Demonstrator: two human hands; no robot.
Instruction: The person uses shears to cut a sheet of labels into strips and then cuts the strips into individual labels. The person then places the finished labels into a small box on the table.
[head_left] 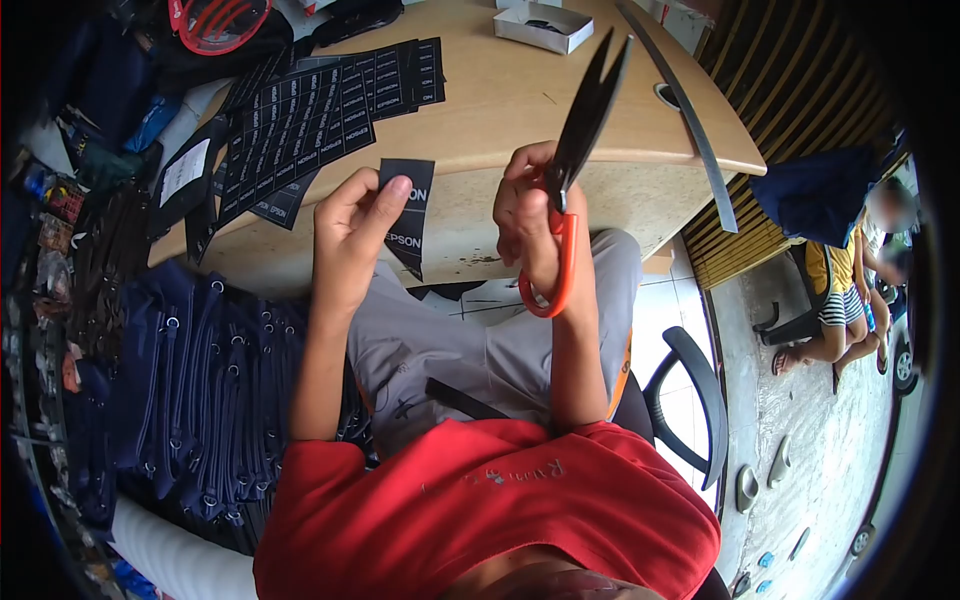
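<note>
Between the thumb and fingers of my left hand (352, 222) is a black label strip (408, 218) with white EPSON print, hanging above my lap. My right hand (532, 215) grips a pair of scissors (563, 215) by the orange handles. The dark blades point up and away, slightly parted, and are apart from the strip. Beyond my left hand, black sheets of printed labels (300, 125) lie overlapping on the wooden table (490, 110), some hanging over its near edge.
A small white box (543, 27) and a long metal strip (690, 120) lie on the table. Dark blue straps with metal rings (220, 400) are piled at left. A black chair armrest (690, 400) is at my right. Other people (850, 280) sit farther right.
</note>
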